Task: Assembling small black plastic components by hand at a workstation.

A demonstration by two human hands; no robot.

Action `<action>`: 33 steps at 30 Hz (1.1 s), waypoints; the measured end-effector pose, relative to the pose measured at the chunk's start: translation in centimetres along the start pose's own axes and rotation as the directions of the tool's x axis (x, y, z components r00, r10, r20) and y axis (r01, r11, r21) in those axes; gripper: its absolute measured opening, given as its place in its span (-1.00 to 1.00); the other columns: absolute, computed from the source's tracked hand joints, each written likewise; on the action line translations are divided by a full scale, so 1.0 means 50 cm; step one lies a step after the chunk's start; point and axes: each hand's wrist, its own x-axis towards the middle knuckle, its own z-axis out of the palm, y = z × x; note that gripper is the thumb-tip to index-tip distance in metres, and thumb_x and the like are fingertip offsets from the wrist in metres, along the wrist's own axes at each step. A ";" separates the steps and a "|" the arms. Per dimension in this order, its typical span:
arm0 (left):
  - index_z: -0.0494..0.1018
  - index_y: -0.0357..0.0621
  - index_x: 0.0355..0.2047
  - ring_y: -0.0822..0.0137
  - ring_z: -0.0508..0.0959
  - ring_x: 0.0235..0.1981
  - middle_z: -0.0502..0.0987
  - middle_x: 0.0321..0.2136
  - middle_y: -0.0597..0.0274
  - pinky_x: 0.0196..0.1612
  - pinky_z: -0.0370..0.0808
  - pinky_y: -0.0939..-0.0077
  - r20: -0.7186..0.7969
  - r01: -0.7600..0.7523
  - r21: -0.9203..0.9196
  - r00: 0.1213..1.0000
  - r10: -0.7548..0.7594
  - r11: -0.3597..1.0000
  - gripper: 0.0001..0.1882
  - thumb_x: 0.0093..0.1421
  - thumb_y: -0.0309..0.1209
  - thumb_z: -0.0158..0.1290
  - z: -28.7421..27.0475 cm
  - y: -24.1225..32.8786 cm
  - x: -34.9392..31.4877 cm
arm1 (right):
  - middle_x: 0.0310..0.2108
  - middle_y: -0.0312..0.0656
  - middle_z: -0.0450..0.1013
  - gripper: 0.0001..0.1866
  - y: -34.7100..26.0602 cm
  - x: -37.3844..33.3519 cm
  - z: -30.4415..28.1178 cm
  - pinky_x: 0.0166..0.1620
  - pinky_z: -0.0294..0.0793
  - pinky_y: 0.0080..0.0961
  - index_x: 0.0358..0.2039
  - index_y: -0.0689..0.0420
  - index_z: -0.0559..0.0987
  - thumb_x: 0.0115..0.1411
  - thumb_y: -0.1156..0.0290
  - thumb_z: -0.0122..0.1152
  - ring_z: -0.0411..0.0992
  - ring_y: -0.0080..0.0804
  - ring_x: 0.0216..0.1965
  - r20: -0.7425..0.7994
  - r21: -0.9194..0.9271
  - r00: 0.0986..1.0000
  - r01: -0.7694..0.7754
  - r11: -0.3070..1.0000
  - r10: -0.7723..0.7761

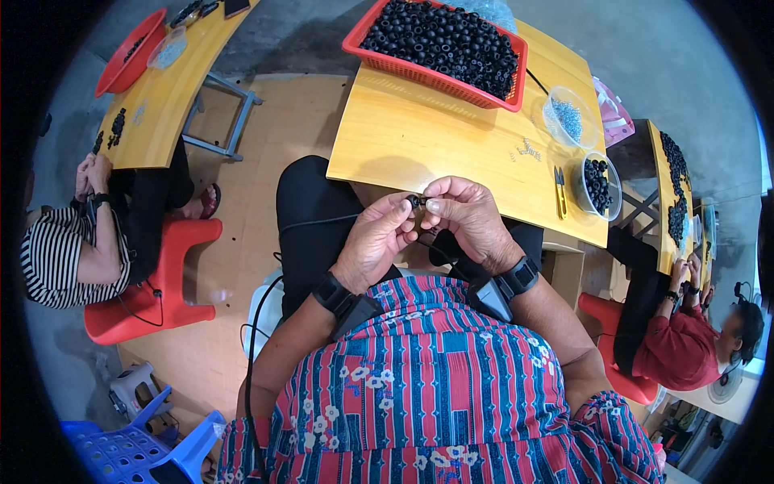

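Note:
My left hand [377,234] and my right hand [469,216] meet in front of the table's near edge, above my lap. Thumb and fingers of both are pinched on a small black round piece [414,200] between them. Its exact shape is partly covered by the fingertips, and I cannot tell whether it is one part or two joined. A red basket [435,78] heaped with black hollow round pieces [451,44] stands at the far side of the table. Small metal parts [528,151] lie loose on the wood, right of the middle.
Right on the yellow table [403,137] stand a clear tub [592,133] of small silvery parts and a tub [617,194] of black pieces. Yellow-handled snips [562,202] lie beside them. Co-workers sit at tables left [72,250] and right [681,347]. A cable [254,363] runs along my left arm.

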 end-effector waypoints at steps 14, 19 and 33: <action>0.45 -0.08 -0.05 0.57 0.37 -0.36 0.45 -0.35 0.43 -0.20 0.38 0.63 -0.005 -0.004 -0.009 1.000 0.004 1.000 -0.76 0.32 -0.33 -0.02 0.003 0.001 0.000 | -0.43 -0.26 0.50 -0.88 0.004 0.002 -0.003 -0.32 0.55 -0.63 -0.25 0.25 0.54 0.16 0.60 0.19 0.46 -0.58 -0.46 -0.033 -0.007 0.999 -0.014 1.000 0.013; 0.45 -0.08 -0.05 0.59 0.37 -0.36 0.46 -0.33 0.44 -0.22 0.39 0.64 -0.022 -0.012 0.007 1.000 0.012 1.000 -0.76 0.32 -0.34 -0.02 -0.004 -0.006 0.003 | -0.44 -0.26 0.51 -0.87 0.006 0.002 -0.006 -0.34 0.53 -0.67 -0.26 0.25 0.54 0.16 0.60 0.20 0.46 -0.60 -0.47 -0.044 -0.034 0.999 -0.006 0.999 0.004; 0.47 -0.13 -0.06 0.62 0.43 -0.41 0.51 -0.34 0.41 -0.29 0.43 0.72 -0.133 -0.050 0.238 0.988 0.084 0.970 -0.76 0.28 -0.40 0.04 0.013 0.004 0.002 | -0.43 -0.28 0.51 -0.90 -0.012 -0.005 0.016 -0.35 0.47 -0.70 -0.32 0.28 0.56 0.11 0.64 0.23 0.43 -0.64 -0.47 -0.077 -0.334 0.988 0.099 0.937 -0.131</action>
